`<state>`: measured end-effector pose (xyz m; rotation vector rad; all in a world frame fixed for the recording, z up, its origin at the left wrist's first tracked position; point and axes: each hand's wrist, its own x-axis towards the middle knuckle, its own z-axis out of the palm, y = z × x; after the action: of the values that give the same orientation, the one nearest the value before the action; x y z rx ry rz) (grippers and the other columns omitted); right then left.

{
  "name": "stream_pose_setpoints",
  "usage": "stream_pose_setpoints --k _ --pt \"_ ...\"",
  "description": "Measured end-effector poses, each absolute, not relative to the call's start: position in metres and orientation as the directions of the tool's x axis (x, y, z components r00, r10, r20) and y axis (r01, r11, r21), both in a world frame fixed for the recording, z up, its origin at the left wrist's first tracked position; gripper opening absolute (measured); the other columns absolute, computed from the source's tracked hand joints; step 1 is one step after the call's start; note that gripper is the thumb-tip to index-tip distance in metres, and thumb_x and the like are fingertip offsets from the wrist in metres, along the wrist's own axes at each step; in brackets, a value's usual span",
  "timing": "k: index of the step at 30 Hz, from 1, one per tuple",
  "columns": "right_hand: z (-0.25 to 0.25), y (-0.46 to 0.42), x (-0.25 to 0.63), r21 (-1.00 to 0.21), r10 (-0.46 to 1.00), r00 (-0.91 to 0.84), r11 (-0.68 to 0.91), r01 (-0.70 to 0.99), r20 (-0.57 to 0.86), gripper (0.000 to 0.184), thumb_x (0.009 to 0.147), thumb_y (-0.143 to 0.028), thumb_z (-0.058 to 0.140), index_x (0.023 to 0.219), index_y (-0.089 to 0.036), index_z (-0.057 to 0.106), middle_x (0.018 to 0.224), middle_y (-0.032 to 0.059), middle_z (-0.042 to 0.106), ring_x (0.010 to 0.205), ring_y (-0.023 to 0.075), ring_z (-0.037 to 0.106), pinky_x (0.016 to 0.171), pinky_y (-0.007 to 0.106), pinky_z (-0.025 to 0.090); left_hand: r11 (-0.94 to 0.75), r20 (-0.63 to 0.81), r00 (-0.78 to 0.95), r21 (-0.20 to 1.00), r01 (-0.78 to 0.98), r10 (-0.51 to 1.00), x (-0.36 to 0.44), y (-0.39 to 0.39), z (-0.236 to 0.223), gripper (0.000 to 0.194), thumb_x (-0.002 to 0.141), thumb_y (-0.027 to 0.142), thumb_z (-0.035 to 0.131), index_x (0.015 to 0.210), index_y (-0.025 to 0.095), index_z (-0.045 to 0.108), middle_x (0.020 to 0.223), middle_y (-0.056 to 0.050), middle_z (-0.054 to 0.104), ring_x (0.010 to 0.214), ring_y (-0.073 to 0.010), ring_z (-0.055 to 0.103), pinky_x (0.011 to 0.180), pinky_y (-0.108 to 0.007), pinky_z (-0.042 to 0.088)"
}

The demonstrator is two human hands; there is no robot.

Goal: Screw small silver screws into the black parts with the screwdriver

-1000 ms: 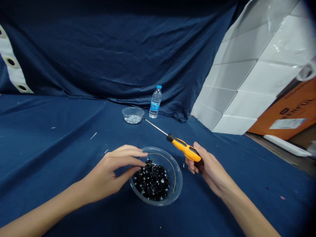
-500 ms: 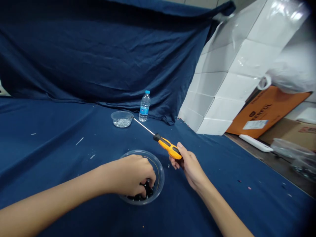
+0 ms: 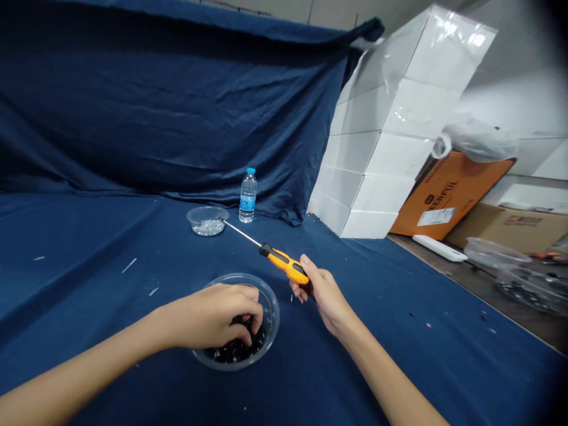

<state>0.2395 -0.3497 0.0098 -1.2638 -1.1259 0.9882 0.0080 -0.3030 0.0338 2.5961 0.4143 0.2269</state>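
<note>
My left hand (image 3: 226, 316) reaches into a clear plastic bowl (image 3: 274, 319) of small black shiny pieces (image 3: 233, 352). Its thumb and fingers are curled but a gap shows between their tips; I see nothing gripped there. My right hand (image 3: 322, 296) is closed around the end of the yellow-and-black handle of a screwdriver (image 3: 284, 264). The shaft points up and to the left, away from me. In the picture its dark tip overlaps the right rim of a second clear bowl (image 3: 193, 222), which holds small silvery pieces (image 3: 208, 228).
A water bottle (image 3: 247, 195) with a blue cap stands upright behind the screwdriver. Stacked white boxes (image 3: 377, 183) rise at the right, with an orange carton (image 3: 432, 195) beside them. Blue cloth (image 3: 133, 331) covers the work surface, with a few scraps on it.
The whole view has shifted, so things sit further left. My left hand's fingers show more above the black pieces, with the thumb apart. My right hand still holds the screwdriver.
</note>
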Motion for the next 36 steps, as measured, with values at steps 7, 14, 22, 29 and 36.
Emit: stream_pose_setpoints --k 7,14,22,29,36 --pt "0.008 -0.351 0.24 -0.993 0.983 0.165 0.096 -0.064 0.085 0.064 0.084 -0.072 0.064 0.059 -0.013 0.066 0.057 0.0027 0.062 0.047 0.0081 0.046 0.051 0.023 0.038 -0.466 0.113 0.878 0.875 0.135 0.466 0.0 -0.295 0.036 0.003 0.09 0.021 0.07 0.092 0.02 0.07 0.096 -0.002 0.078 0.086 -0.0169 0.068 0.082 -0.032 0.053" --pt "0.012 -0.356 0.229 -0.906 0.994 0.009 0.099 -0.411 0.105 0.051 0.084 -0.063 0.072 0.078 -0.012 0.076 0.07 0.0052 0.071 0.045 0.0067 0.05 0.051 0.022 0.049 -0.264 0.187 0.827 0.963 -0.048 0.53 -0.004 -0.285 0.024 0.014 0.087 0.029 0.078 0.095 0.019 0.072 0.091 -0.003 0.08 0.088 -0.0174 0.074 0.085 -0.031 0.053" --pt "0.018 -0.361 0.237 -0.826 0.992 0.014 0.114 -0.552 0.127 0.04 0.079 -0.033 0.087 0.114 -0.017 0.076 0.091 0.0078 0.079 0.073 0.0129 0.073 0.068 0.02 0.061 -0.361 0.226 0.764 0.933 0.01 0.604 -0.003 -0.288 0.028 0.023 0.096 0.036 0.062 0.108 0.024 0.077 0.092 -0.001 0.067 0.078 -0.0142 0.061 0.077 -0.029 0.049" --pt "0.015 -0.366 0.228 -0.816 0.984 -0.082 0.084 -0.572 0.159 0.04 0.075 -0.02 0.089 0.113 -0.017 0.076 0.098 0.0083 0.081 0.081 0.0152 0.078 0.075 0.019 0.063 -0.279 0.312 0.244 0.947 -0.161 0.918 -0.025 -0.239 0.026 0.035 0.074 0.043 0.084 0.093 0.016 0.074 0.074 -0.001 0.068 0.066 -0.0141 0.061 0.066 -0.026 0.052" --pt "0.024 -0.363 0.236 -0.637 0.984 0.169 0.16 -0.754 0.047 0.033 0.06 -0.01 0.094 0.09 -0.013 0.079 0.101 0.0115 0.081 0.094 0.0212 0.079 0.082 0.018 0.064 -0.264 0.263 -0.027 0.949 -0.17 0.964 -0.064 -0.193 0.016 0.039 0.069 0.038 0.082 0.097 0.013 0.07 0.084 -0.005 0.072 0.07 -0.0142 0.064 0.066 -0.025 0.056"
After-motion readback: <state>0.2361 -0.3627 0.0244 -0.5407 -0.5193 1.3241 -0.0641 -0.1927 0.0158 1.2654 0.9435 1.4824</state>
